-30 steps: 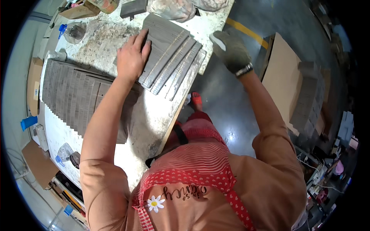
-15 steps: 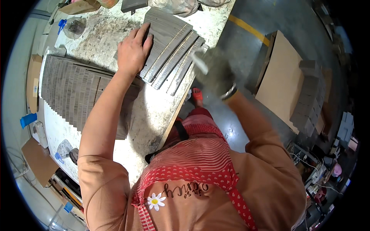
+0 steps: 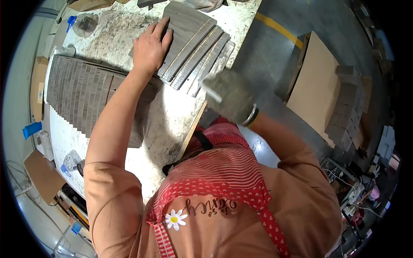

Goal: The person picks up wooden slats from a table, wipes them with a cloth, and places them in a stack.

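Observation:
My bare left hand point(image 3: 147, 51) lies with its fingers stretched along the left edge of several grey, wood-grained boards point(image 3: 183, 26). These boards are fanned in steps, and pale streaks run along their exposed right-hand edges. Beside the table's right edge, close to the nearest step of the fan, is my right hand point(image 3: 232, 94) in a dark, dirty glove. Its fingers are closed round a small white stick-like piece point(image 3: 212, 91); most of that piece is hidden by the glove. Under my left forearm a larger stepped stack of similar grey boards point(image 3: 75, 94) rests on the table.
The white, stained table point(image 3: 165, 124) ends in a bare edge on my right. Clear plastic bottles with blue caps point(image 3: 86, 25) stand along its left side. On the floor to the right lies a large cardboard sheet point(image 3: 312, 86) with grey pieces point(image 3: 344, 107) stacked beside it.
My right hand has come nearer to my body and slightly left, carrying the white piece with it. My left hand stays on the boards.

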{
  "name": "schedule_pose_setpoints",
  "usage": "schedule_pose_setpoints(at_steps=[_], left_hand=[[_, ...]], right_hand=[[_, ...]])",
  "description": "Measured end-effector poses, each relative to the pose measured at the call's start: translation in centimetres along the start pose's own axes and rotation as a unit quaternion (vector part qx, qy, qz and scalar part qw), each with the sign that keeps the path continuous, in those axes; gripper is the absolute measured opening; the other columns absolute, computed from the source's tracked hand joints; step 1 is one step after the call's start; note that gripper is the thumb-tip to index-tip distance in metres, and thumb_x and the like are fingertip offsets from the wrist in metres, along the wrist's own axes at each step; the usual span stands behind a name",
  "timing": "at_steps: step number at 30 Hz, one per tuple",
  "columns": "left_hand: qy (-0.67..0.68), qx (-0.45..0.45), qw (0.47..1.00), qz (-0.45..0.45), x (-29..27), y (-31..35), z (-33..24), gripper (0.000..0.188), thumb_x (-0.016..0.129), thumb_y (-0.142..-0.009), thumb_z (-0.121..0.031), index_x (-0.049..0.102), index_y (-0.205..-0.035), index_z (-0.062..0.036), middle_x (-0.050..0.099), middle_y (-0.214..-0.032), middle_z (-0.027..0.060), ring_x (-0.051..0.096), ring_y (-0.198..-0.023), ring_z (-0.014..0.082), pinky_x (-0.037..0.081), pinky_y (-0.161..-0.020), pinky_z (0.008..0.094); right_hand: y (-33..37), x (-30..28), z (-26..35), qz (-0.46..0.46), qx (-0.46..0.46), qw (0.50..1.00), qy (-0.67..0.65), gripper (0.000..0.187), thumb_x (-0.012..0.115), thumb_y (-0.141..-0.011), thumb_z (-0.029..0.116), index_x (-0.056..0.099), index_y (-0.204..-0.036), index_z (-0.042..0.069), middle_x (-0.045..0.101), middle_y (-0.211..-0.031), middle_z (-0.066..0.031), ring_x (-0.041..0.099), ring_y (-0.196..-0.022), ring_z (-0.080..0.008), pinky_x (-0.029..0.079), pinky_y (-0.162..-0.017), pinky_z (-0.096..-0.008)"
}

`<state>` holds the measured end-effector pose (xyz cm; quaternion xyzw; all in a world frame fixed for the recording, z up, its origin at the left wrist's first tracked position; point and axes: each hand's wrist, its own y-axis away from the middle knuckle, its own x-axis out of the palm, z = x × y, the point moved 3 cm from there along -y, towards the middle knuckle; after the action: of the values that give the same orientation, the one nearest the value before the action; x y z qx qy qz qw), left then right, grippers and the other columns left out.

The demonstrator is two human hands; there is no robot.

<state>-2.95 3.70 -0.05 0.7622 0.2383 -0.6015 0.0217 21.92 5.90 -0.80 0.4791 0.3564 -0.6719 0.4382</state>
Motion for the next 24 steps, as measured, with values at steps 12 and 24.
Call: schedule_pose_setpoints(at_steps=[12, 24], left_hand=[[0.002, -0.002, 1.0, 0.002, -0.1, 0.1, -0.2, 0.043, 0.05, -0.095, -0.04, 0.053, -0.133, -0.0204, 0.061, -0.123, 0.0087, 0.06, -0.107, 0.0311, 0.044, -0.089, 0.0472], [-0.009, 0.023, 0.999, -0.021, -0.2, 0.3, 0.0, 0.043, 0.048, -0.097, -0.037, 0.05, -0.136, -0.0176, 0.061, -0.121, 0.0126, 0.059, -0.106, 0.0357, 0.046, -0.087, 0.0453]], right_hand=[[0.8, 0.6, -1.6, -0.099, -0.008, 0.984, -0.147, 0.034, 0.073, -0.076, 0.019, 0.067, -0.107, 0.008, 0.062, -0.088, -0.0098, 0.06, -0.077, -0.0268, 0.051, -0.072, -0.04], [0.6, -1.1, 0.2, -0.167, -0.071, 0.974, -0.137, 0.029, 0.071, -0.076, 0.014, 0.068, -0.104, 0.009, 0.06, -0.092, -0.0114, 0.058, -0.079, -0.0273, 0.05, -0.071, -0.0371]])
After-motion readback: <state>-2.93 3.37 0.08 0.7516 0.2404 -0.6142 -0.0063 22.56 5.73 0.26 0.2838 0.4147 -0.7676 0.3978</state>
